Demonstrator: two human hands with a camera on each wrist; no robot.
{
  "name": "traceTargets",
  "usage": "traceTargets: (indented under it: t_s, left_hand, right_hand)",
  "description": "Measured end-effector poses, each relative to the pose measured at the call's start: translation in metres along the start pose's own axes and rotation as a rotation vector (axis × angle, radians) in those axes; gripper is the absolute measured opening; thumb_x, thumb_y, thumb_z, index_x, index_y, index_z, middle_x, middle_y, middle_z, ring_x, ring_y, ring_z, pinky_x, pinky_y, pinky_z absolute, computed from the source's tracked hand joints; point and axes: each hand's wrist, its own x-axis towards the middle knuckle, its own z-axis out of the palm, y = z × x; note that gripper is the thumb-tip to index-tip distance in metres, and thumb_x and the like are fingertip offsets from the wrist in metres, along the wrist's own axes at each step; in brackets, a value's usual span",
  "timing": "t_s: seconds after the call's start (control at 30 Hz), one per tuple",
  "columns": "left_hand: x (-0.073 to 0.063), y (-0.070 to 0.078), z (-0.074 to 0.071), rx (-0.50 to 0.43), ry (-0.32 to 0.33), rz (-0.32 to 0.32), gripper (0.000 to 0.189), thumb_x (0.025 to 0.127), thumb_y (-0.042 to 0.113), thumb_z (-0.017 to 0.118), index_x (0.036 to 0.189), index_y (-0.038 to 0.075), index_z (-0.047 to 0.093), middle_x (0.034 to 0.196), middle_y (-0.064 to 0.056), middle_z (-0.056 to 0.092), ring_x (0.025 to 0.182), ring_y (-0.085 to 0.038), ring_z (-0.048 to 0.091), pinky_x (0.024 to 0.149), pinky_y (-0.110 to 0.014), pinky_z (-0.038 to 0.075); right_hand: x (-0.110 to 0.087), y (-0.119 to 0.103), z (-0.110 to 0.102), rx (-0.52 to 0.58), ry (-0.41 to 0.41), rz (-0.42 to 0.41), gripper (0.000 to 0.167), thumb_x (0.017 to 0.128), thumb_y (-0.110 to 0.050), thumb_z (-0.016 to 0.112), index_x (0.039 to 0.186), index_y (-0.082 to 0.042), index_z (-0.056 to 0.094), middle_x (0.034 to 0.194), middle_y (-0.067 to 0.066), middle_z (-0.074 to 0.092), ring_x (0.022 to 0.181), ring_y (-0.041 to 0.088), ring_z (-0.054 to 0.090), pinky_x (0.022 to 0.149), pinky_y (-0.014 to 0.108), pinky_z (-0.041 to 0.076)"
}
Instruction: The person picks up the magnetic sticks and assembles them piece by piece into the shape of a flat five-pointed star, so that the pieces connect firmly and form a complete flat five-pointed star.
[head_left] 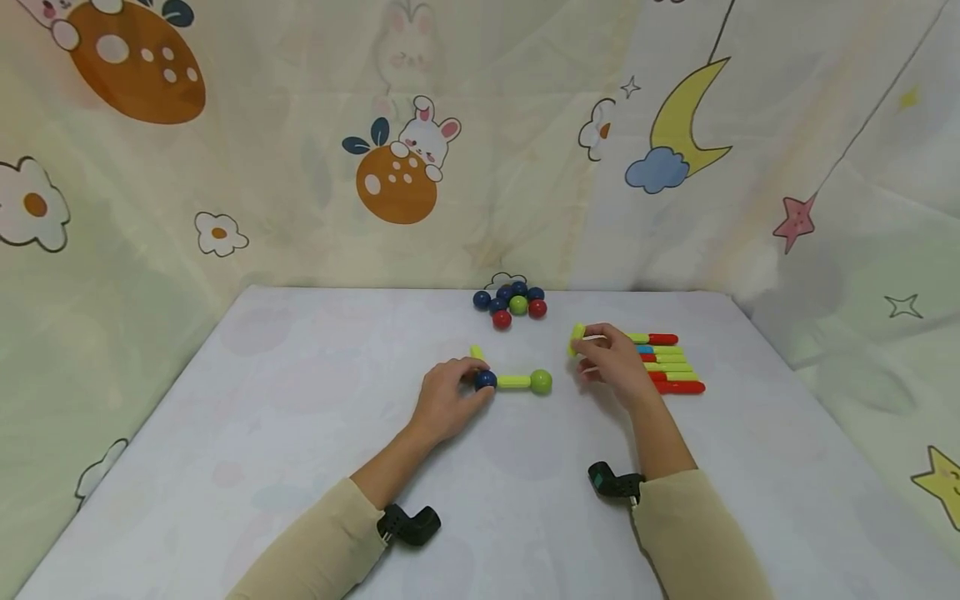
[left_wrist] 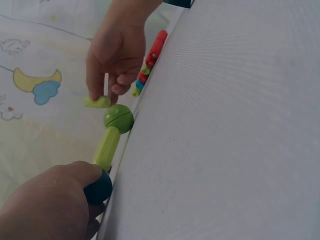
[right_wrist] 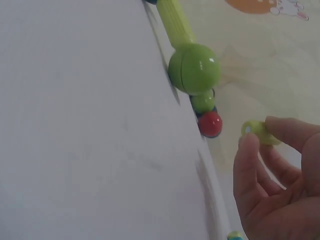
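My left hand [head_left: 447, 400] holds a dark blue ball [head_left: 486, 381] between thumb and fingers, low over the white table. A yellow-green rod [head_left: 514, 382] joins that ball to a green ball [head_left: 541, 382] on its right. Behind the left fingers, a second yellow-green rod [head_left: 476, 352] points away; where it meets the blue ball is hidden. To the right, my right hand [head_left: 618, 367] pinches a short yellow-green rod [head_left: 577, 339] between thumb and fingertips, raised off the table. In the right wrist view, the end of this pinched rod [right_wrist: 257, 131] shows a pale spot.
A cluster of blue, red and green balls [head_left: 518, 305] lies near the table's back edge. Several red, yellow-green and blue rods [head_left: 675, 367] lie in a row right of the right hand, which partly covers them. A printed cloth [head_left: 300, 167] hangs behind the table [head_left: 300, 467].
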Motion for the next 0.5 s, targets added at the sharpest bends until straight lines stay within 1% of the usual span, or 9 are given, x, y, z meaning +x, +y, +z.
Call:
traceTargets:
  t_s: [0.1, 0.2, 0.3, 0.4, 0.5]
  left_hand:
    - [0.0, 0.001, 0.0, -0.006, 0.0, -0.002, 0.033, 0.091, 0.025, 0.077, 0.122, 0.015, 0.072, 0.109, -0.006, 0.072, 0.102, -0.023, 0.061, 0.095, -0.045, 0.046]
    - [0.0, 0.001, 0.0, -0.003, 0.001, -0.009, 0.032, 0.091, 0.025, 0.077, 0.122, 0.016, 0.072, 0.109, -0.005, 0.072, 0.102, -0.023, 0.061, 0.096, -0.046, 0.046]
    - [0.0, 0.0, 0.001, -0.002, -0.001, -0.012, 0.032, 0.091, 0.025, 0.077, 0.122, 0.016, 0.072, 0.109, -0.005, 0.072, 0.103, -0.023, 0.061, 0.097, -0.046, 0.045]
    - [0.0, 0.0, 0.001, -0.005, 0.0, -0.008, 0.032, 0.091, 0.024, 0.077, 0.122, 0.017, 0.072, 0.109, -0.004, 0.073, 0.103, -0.023, 0.061, 0.097, -0.046, 0.045]
    - [0.0, 0.0, 0.0, -0.006, 0.003, -0.005, 0.031, 0.091, 0.024, 0.077, 0.121, 0.016, 0.072, 0.109, -0.005, 0.073, 0.103, -0.023, 0.061, 0.096, -0.046, 0.046]
  right_hand:
    - [0.004, 0.001, 0.005, 0.036, 0.016, 0.048, 0.059, 0.101, -0.04, 0.065, 0.148, -0.011, 0.044, 0.126, 0.009, 0.06, 0.084, 0.014, 0.065, 0.075, 0.021, 0.058]
    - [0.009, 0.002, 0.01, 0.047, 0.023, 0.105, 0.062, 0.101, -0.042, 0.065, 0.151, -0.011, 0.044, 0.129, 0.01, 0.059, 0.076, 0.012, 0.065, 0.072, 0.02, 0.057]
    - [0.012, 0.002, 0.015, 0.038, 0.031, 0.145, 0.062, 0.101, -0.043, 0.065, 0.152, -0.012, 0.045, 0.132, 0.011, 0.059, 0.07, 0.012, 0.064, 0.069, 0.019, 0.057]
    - [0.013, 0.002, 0.019, 0.034, 0.033, 0.163, 0.06, 0.101, -0.041, 0.065, 0.15, -0.011, 0.047, 0.132, 0.012, 0.06, 0.066, 0.011, 0.063, 0.066, 0.019, 0.056]
    - [0.013, 0.0, 0.023, 0.016, 0.012, 0.163, 0.059, 0.101, -0.039, 0.065, 0.149, -0.009, 0.047, 0.131, 0.012, 0.062, 0.064, 0.01, 0.061, 0.063, 0.019, 0.055]
